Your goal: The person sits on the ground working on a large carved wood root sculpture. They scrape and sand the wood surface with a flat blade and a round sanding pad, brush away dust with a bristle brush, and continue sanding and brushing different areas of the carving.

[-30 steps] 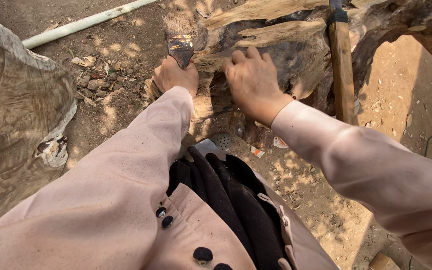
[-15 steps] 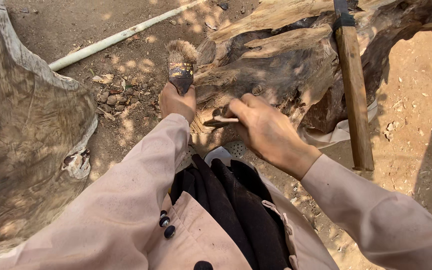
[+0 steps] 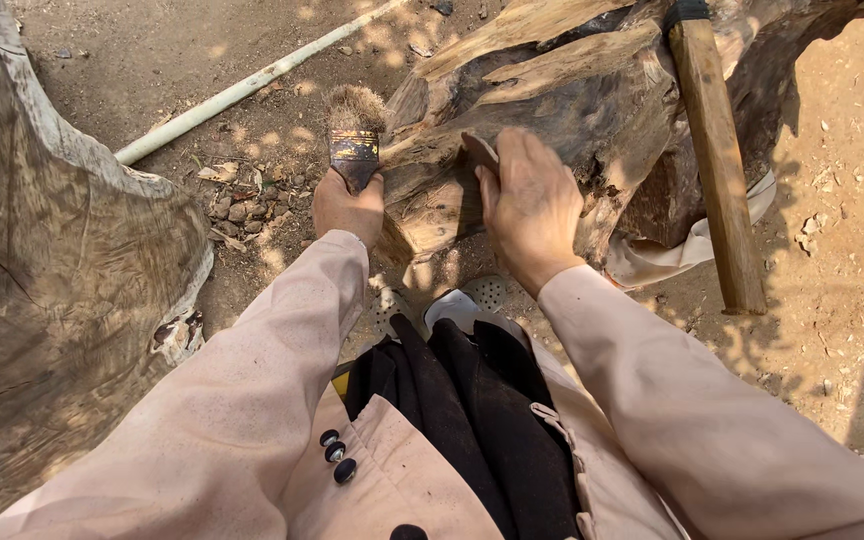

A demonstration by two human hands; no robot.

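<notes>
Person's crouched over a big gnarled wood stump [image 3: 552,130] lying on bare dirt ground [image 3: 832,230]; it fills the upper middle of the view, roughly 11 to 2 o'clock from the hands.

Left hand [image 3: 348,208] is fisted tight around the handle of a worn paintbrush [image 3: 355,140], bristles pointing up toward 12 o'clock, just touching or nearly touching the stump's left edge, can't tell which. Right hand [image 3: 530,205] lies flat on the stump face, fingers together and curled over a small dark piece [image 3: 480,150] at the fingertips; whether it's a tool or a flap of bark, can't tell.

Handling, my guess: stump looks heavy, stiff, w/ splintery ridges and cracked grain, so not sthg you lift one-handed. Best grip would be the thick rounded lobes, not the thin flaky slabs at 12 o'clock, which look like they'd snap off. Surface looks dry and rough, not slippery, but splinters are a risk for bare palms. Brush is light; the short handle below the ferrule is the natural hold.

Around: wooden handle [image 3: 717,160] leans against the stump at 2 o'clock, white pipe [image 3: 242,90] lies at 10 o'clock, another large wood slab [image 3: 52,290] at 9 o'clock.
</notes>
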